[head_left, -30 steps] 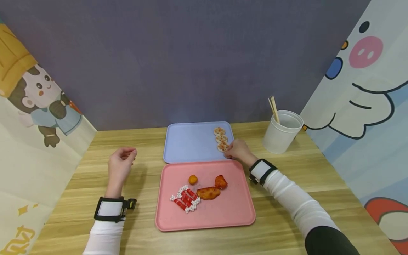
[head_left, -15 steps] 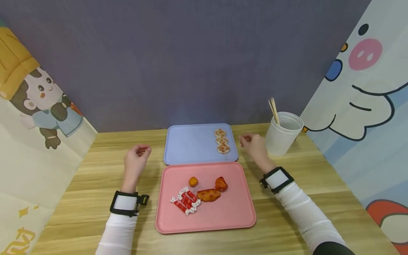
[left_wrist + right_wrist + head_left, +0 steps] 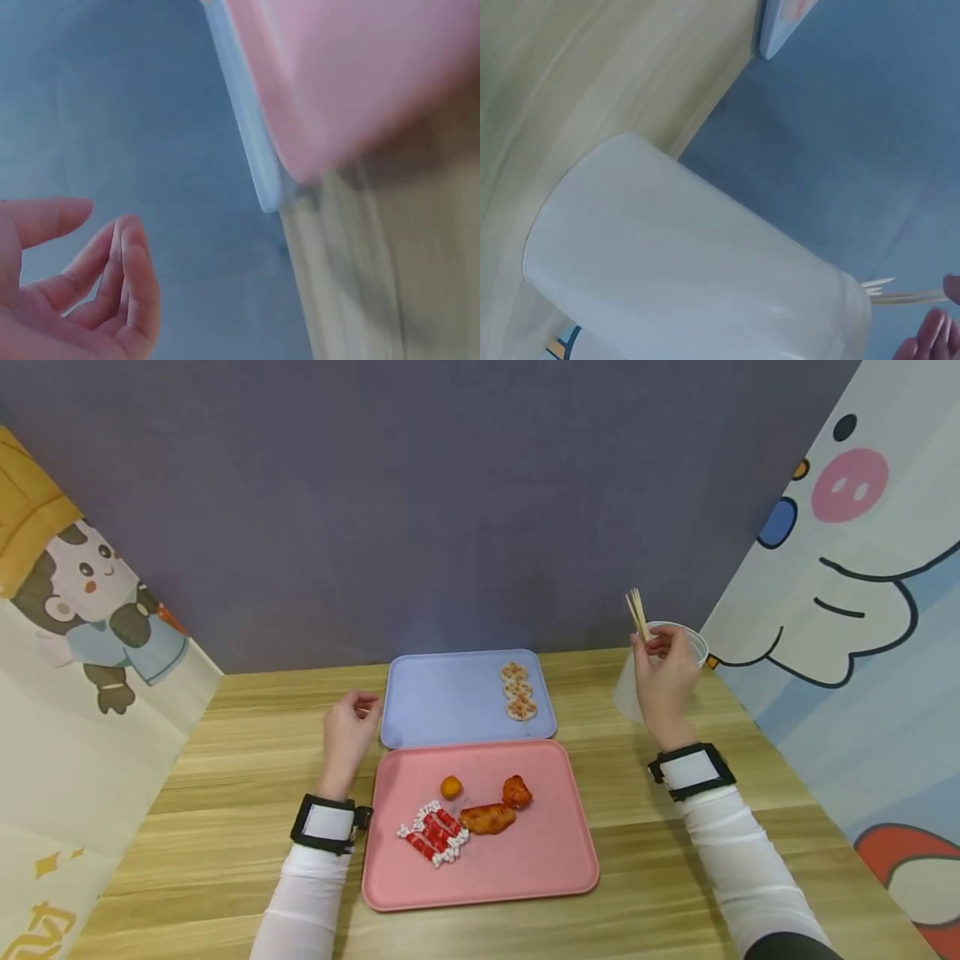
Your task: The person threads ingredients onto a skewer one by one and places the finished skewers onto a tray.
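Observation:
My right hand (image 3: 666,681) is raised at the rim of the white bucket (image 3: 627,693), its thumb and fingers apart beside the wooden skewers (image 3: 637,610) that stick up out of it. In the right wrist view the fingertips (image 3: 932,330) show at the lower right edge, close to the skewer ends (image 3: 907,298). My left hand (image 3: 348,731) hovers by the left edge of the blue tray (image 3: 435,702), fingers loosely bent and holding nothing. Several lotus root slices (image 3: 519,690) lie in a row on that tray's right side.
A pink tray (image 3: 525,868) in front of the blue one bears red-and-white crab-stick-like pieces (image 3: 435,833), a chicken wing (image 3: 487,818), a browned fried piece (image 3: 517,792) and a small orange ball (image 3: 451,787). A grey wall (image 3: 480,510) stands behind the table.
My right hand has left the end of the lotus slices and moved right to the bucket's skewers. My left hand has moved right, towards the blue tray.

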{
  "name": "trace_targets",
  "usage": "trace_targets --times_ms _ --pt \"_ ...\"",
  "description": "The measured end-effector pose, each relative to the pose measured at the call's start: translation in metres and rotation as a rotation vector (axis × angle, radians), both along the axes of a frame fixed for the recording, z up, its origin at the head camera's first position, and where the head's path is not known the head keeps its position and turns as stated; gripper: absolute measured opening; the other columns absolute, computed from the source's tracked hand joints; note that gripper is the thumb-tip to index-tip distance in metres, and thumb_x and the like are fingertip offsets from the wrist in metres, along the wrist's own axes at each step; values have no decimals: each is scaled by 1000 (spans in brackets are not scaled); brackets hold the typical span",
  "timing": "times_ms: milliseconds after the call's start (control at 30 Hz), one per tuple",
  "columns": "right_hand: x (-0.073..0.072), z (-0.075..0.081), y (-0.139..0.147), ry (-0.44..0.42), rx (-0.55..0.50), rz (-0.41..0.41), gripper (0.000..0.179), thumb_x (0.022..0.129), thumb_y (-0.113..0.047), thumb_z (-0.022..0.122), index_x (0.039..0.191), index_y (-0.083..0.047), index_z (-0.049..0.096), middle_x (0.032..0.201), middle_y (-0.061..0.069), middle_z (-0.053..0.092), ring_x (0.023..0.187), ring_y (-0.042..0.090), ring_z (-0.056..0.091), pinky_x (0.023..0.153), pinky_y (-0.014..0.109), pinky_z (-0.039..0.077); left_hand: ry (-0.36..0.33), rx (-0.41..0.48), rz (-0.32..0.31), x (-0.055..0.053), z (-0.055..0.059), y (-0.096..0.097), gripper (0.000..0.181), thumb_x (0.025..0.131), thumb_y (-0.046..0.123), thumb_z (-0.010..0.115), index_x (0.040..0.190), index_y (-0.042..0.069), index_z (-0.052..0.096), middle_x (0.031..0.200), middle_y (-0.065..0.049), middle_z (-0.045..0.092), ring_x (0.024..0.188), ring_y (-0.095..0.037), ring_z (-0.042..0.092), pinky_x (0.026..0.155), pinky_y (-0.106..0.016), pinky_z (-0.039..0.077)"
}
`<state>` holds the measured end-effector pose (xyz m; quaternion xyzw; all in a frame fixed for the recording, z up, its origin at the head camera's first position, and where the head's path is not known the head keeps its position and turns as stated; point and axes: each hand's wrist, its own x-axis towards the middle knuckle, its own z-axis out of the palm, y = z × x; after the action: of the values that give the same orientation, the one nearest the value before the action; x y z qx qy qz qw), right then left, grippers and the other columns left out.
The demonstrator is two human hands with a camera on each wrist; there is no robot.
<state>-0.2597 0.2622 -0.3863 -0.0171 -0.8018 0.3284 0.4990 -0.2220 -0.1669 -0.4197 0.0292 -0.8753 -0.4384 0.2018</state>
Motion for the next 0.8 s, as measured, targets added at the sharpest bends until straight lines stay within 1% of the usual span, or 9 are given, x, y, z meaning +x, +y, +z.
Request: trace_targets --times_ms 100,200,300,433,567,700,800 --pt "-4 1 3 26 -4 -3 33 85 -21 71 103 4 60 93 23 58 85 34 58 75 37 45 -5 9 -4 0 2 3 19 89 15 63 98 -1 67 90 -17 69 77 -29 64 66 -34 50" --pt "-7 3 5 25 16 -3 31 85 -20 72 102 4 63 96 23 56 89 34 57 77 38 45 -23 34 -17 -1 5 7 21 90 16 63 101 -1 67 91 -17 68 79 -28 64 65 -31 49" --pt "-8 5 5 23 45 6 27 85 -20 71 101 3 65 94 22 59 88 34 58 76 36 45 -35 51 -25 -2 7 10 22 90 17 62 103 -1 67 93 -17 68 80 -28 64 65 -29 48" --pt "-10 6 6 39 66 14 23 86 -18 70 96 3 68 90 22 62 85 34 61 76 39 46 -24 62 -38 -2 9 17 22 90 17 62 103 -1 67 94 -17 68 81 -28 63 67 -30 49" --pt "-12 7 6 49 63 8 22 87 -17 69 92 4 70 87 21 64 84 35 62 78 45 47 -14 77 -60 -2 13 24 21 90 16 62 103 0 67 95 -18 68 81 -28 63 68 -30 49" --pt "-12 8 5 39 57 10 20 86 -16 69 92 3 70 87 20 65 83 34 63 80 45 46 -20 84 -74 -1 15 28 20 90 15 62 101 0 67 95 -18 68 81 -28 63 68 -32 48" --pt "-11 9 4 40 53 15 19 86 -16 70 91 2 70 88 20 66 83 35 64 82 45 45 -27 79 -72 -1 14 28 19 91 15 62 101 0 67 96 -18 68 82 -28 63 70 -33 49"
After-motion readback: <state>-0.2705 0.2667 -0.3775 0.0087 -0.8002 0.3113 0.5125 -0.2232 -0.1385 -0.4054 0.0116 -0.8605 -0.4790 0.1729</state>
